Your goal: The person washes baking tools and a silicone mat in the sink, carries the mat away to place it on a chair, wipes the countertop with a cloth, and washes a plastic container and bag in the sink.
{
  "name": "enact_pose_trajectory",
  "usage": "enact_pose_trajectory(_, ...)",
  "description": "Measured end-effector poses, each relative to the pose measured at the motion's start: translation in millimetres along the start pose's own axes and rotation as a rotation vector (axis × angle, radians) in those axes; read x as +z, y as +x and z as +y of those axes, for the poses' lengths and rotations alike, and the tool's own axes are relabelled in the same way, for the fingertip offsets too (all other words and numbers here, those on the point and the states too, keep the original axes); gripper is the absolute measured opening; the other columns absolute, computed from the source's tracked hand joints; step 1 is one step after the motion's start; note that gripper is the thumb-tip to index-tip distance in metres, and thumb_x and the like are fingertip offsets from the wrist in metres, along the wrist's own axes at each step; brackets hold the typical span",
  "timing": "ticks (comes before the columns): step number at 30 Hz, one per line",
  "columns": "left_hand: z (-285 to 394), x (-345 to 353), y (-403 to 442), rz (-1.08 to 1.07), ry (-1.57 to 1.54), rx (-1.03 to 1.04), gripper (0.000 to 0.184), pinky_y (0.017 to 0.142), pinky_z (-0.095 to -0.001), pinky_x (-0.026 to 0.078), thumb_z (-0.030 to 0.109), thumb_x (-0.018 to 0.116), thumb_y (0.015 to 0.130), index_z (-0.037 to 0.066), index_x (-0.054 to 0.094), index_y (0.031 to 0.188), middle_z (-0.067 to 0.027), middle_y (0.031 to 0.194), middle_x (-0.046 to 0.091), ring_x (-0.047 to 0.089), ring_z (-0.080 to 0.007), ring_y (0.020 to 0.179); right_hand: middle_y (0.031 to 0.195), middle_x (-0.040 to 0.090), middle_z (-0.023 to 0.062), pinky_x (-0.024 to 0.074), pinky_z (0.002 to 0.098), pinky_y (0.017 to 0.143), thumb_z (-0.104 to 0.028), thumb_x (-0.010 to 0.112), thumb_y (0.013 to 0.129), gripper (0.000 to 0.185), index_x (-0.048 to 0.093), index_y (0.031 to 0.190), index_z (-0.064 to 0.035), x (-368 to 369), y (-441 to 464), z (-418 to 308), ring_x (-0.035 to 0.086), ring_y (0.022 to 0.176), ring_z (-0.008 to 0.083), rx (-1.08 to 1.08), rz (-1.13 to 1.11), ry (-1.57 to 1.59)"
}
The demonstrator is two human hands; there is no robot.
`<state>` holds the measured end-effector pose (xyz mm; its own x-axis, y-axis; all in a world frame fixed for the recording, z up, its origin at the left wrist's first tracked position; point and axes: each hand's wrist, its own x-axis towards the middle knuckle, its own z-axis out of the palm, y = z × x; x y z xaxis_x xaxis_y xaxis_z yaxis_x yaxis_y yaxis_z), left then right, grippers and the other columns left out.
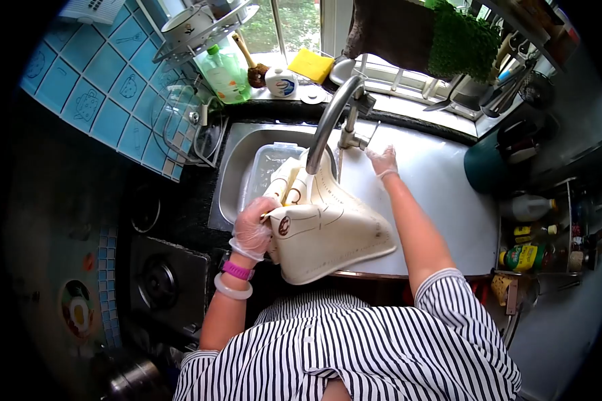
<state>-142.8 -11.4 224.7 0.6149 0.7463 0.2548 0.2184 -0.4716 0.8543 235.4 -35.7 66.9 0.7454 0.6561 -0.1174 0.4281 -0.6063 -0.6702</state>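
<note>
Plainly, the biggest thing is the pale desk [435, 200], whose near edge is partly covered. One metal sink [231, 164] is set beside it, its near right part hidden under one cream mat [328, 234]. The mat, printed with dark marks, is bunched at the top beneath the tap and drapes over the near rim; its folds hide its full shape.

One green holder [483, 164] stands at the right with dark handles in it, too overlapped to count. One clear tub [259, 167] sits in the sink, its lower right part behind the mat; whether it holds water I cannot tell. One curved tap [329, 123] arches over the mat.

On the right, a rack [568, 234] carries at least three bottles, the rest blurred. The windowsill has one green bottle [225, 79], one white bottle [281, 83], one brush [257, 73] and one yellow cloth [311, 65].

Two hands show, both in clear gloves. The left hand [253, 228] has its fingers closed on the mat's left edge, fingertips partly hidden. The right hand [383, 162] holds nothing, its fingers partly spread beside the tap's base; whether they touch it I cannot tell.
</note>
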Motion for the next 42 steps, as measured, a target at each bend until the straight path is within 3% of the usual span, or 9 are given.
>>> enact_pose_trajectory(6, 35, -38, 11, 0.172, -0.285, 0.025, 0.011, 0.1, -0.0383, 0.044, -0.004, 0.059, 0.084, 0.0, 0.064, 0.093, -0.0109, 0.096, 0.066, 0.062, -0.0219, 0.093, 0.136, 0.045, 0.0301, 0.0321, 0.0368, 0.111, -0.035, 0.068, 0.078, 0.086, 0.031, 0.141, 0.01, 33, 97, 1, 0.04, 0.133, 0.0379, -0.584, -0.547, -0.733)
enact_pose_trajectory(8, 28, -53, 17, 0.13, -0.633, 0.032, 0.013, 0.096, -0.0356, 0.048, 0.002, 0.055, 0.09, 0.0, 0.064, 0.098, -0.0123, 0.101, 0.067, 0.063, -0.0211, 0.097, 0.138, 0.046, 0.0254, 0.0351, 0.0366, 0.109, -0.037, 0.074, 0.072, 0.092, 0.031, 0.144, 0.0027, 1, 62, -12, 0.041, 0.132, 0.035, -0.036, -0.283, 0.154)
enact_pose_trajectory(12, 48, -71, 25, 0.223, -0.734, -0.025, 0.015, 0.089, -0.0323, 0.053, 0.006, 0.059, 0.09, 0.0, 0.064, 0.103, -0.0122, 0.104, 0.068, 0.065, -0.0189, 0.094, 0.137, 0.05, 0.0226, 0.0389, 0.0359, 0.106, -0.041, 0.073, 0.074, 0.082, 0.042, 0.14, -0.0021, -48, -13, -47, 0.047, 0.129, 0.0334, -0.236, -0.019, 0.091)
enact_pose_trajectory(15, 69, -91, 32, 0.146, -0.767, 0.06, 0.015, 0.086, -0.0319, 0.055, 0.004, 0.056, 0.091, 0.0, 0.062, 0.104, -0.0103, 0.106, 0.066, 0.064, -0.0178, 0.092, 0.128, 0.059, 0.0207, 0.0381, 0.0392, 0.108, -0.049, 0.072, 0.078, 0.065, 0.06, 0.126, -0.0078, -96, -85, -78, 0.054, 0.122, 0.0311, -0.287, -0.347, 0.289)
enact_pose_trajectory(19, 99, -104, 49, 0.189, -0.696, 0.128, 0.031, 0.078, -0.0271, 0.054, 0.021, 0.071, 0.086, 0.002, 0.059, 0.107, -0.0055, 0.097, 0.066, 0.064, -0.0126, 0.085, 0.15, 0.032, 0.0212, 0.0348, 0.0431, 0.11, -0.061, 0.072, 0.075, 0.105, 0.028, 0.146, 0.0027, -76, -153, -95, 0.035, 0.137, 0.0345, -0.185, -0.67, 0.633)
enact_pose_trajectory(23, 103, -119, 65, 0.238, -0.863, 0.219, 0.03, 0.079, -0.0327, 0.056, 0.023, 0.067, 0.089, 0.002, 0.06, 0.108, -0.0097, 0.101, 0.068, 0.067, -0.019, 0.089, 0.147, 0.041, 0.0127, 0.0362, 0.0528, 0.106, -0.07, 0.057, 0.081, 0.094, 0.026, 0.15, -0.0136, -68, -205, -148, 0.039, 0.136, 0.0304, 0.12, -1.286, 1.108)
enact_pose_trajectory(26, 117, -121, 62, 0.344, -0.833, 0.135, 0.032, 0.081, -0.0338, 0.056, 0.024, 0.066, 0.09, 0.001, 0.06, 0.113, -0.0107, 0.104, 0.067, 0.067, -0.0203, 0.091, 0.132, 0.055, 0.0154, 0.0503, 0.0433, 0.096, -0.053, 0.051, 0.094, 0.069, 0.036, 0.144, -0.0072, -90, -222, -214, 0.061, 0.113, 0.0245, 0.347, -1.139, 1.349)
enact_pose_trajectory(30, 145, -140, 50, 0.37, -0.77, 0.13, 0.039, 0.079, -0.0322, 0.056, 0.032, 0.071, 0.087, 0.001, 0.063, 0.108, -0.0098, 0.1, 0.069, 0.068, -0.02, 0.086, 0.096, 0.07, 0.0101, 0.058, 0.0337, 0.074, -0.037, 0.06, 0.094, 0.038, 0.067, 0.109, -0.0027, -110, -181, -255, 0.069, 0.08, 0.0215, -0.505, -0.664, 0.556)
enact_pose_trajectory(42, 74, -160, 16, -0.018, -0.53, 0.023, 0.021, 0.081, -0.0261, 0.047, 0.012, 0.065, 0.092, 0.004, 0.063, 0.111, 0.0016, 0.098, 0.063, 0.057, -0.0088, 0.089, 0.085, 0.067, 0.0064, 0.0516, 0.0261, 0.068, -0.027, 0.066, 0.087, 0.028, 0.066, 0.099, -0.0019, -241, -138, -463, 0.062, 0.074, 0.0113, -0.943, -0.394, 0.29)
